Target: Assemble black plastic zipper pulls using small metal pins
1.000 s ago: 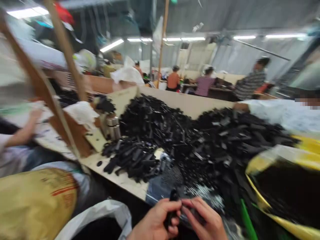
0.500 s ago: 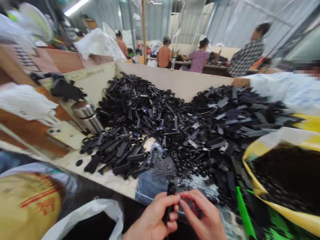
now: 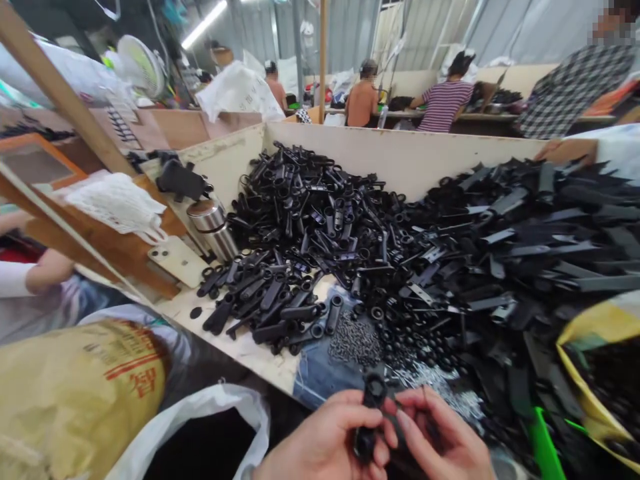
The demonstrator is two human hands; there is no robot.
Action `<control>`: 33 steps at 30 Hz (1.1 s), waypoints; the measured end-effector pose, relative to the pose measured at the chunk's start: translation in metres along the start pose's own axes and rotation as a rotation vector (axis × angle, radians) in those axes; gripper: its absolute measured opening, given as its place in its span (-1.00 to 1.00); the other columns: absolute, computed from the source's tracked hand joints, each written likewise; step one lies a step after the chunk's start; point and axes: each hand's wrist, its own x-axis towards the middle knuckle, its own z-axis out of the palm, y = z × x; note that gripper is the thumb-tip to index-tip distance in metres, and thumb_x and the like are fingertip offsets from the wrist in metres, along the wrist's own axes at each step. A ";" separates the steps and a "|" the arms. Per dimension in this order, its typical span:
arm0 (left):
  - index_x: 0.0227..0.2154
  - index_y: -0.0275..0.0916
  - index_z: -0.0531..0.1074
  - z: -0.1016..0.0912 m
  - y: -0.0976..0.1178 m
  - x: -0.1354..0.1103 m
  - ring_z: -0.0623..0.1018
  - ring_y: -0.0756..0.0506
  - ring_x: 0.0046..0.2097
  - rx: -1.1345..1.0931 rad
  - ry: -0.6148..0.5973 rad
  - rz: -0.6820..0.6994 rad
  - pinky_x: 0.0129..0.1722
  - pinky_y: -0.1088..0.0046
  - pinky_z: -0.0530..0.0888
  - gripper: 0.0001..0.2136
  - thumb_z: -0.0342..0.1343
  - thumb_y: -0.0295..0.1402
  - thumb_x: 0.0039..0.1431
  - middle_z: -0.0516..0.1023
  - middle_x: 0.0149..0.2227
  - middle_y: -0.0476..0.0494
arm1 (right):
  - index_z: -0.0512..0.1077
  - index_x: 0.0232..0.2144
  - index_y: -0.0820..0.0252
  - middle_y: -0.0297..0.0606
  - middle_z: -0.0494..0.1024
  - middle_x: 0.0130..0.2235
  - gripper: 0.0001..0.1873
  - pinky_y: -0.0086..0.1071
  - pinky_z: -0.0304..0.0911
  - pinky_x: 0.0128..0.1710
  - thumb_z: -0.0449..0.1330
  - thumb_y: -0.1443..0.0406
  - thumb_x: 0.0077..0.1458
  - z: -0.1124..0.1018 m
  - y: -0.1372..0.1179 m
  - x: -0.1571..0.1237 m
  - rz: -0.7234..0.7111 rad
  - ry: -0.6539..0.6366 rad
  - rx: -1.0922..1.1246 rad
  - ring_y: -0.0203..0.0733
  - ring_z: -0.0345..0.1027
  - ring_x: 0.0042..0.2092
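My left hand [image 3: 320, 437] is closed around a black plastic part with a ring-shaped end [image 3: 374, 387], held above the table's near edge. Close against its right side, my right hand [image 3: 445, 433] has thumb and fingers pinched together; whatever is between them is too small or hidden to name. Just beyond my hands, a small heap of dark metal bits [image 3: 355, 338] rests on a piece of denim [image 3: 317, 375]. Shiny silver pieces [image 3: 453, 388] lie to its right, near small black round pieces [image 3: 420, 348]. Similar black parts [image 3: 267, 300] are spread out at the left.
Behind rises a big pile of black parts [image 3: 310, 200], with flat black strips [image 3: 550, 227] at right. A steel flask [image 3: 214, 230] and a phone [image 3: 176, 261] stand left. Sacks [image 3: 200, 408] flank the near edge. A co-worker's hand [image 3: 567, 151] rests at the far right.
The view has swung left, so everything appears farther right. In my left hand the black part has turned, showing its ring end more fully. My right fingers remain pinched beside it.
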 end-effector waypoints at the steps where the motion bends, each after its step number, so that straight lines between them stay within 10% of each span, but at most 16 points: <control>1: -0.32 -0.30 0.49 0.000 -0.001 -0.001 0.39 0.04 -0.49 0.036 0.013 0.012 -0.47 0.47 0.29 -0.78 0.32 -0.35 -0.05 0.50 -0.41 -0.07 | 0.59 -0.33 0.12 -0.25 0.58 -0.47 -0.74 -0.47 0.40 -0.53 0.30 0.07 0.20 0.001 -0.003 0.001 -0.003 0.015 -0.009 -0.21 0.44 -0.51; 15: -0.14 -0.27 0.40 -0.002 -0.013 -0.008 0.34 0.03 -0.42 0.315 0.193 0.040 -0.37 0.46 0.21 -0.62 0.20 -0.39 -0.11 0.47 -0.42 0.01 | 0.52 -0.21 0.17 -0.31 0.51 -0.40 -0.88 -0.45 0.20 -0.55 0.19 0.37 0.22 0.008 -0.009 0.005 -0.255 -0.130 -0.183 -0.30 0.30 -0.51; 24: 0.19 -0.23 0.29 -0.019 -0.028 -0.004 0.43 -0.01 -0.32 0.460 0.340 0.077 -0.25 0.45 0.31 -0.47 0.16 -0.41 0.13 0.55 -0.22 -0.07 | 0.55 -0.28 0.16 -0.37 0.48 -0.51 -0.83 -0.42 0.21 -0.52 0.21 0.21 0.28 0.014 -0.012 -0.004 0.035 -0.105 -0.088 -0.28 0.27 -0.53; 33: -0.23 -0.21 0.42 -0.027 -0.034 0.002 0.38 0.01 -0.39 0.650 0.266 0.164 -0.32 0.48 0.31 -0.89 0.06 -0.36 0.21 0.43 -0.43 0.05 | 0.55 -0.38 0.13 -0.37 0.48 -0.50 -0.76 -0.40 0.22 -0.42 0.18 0.27 0.34 0.022 -0.010 -0.018 0.038 -0.104 0.002 -0.25 0.34 -0.46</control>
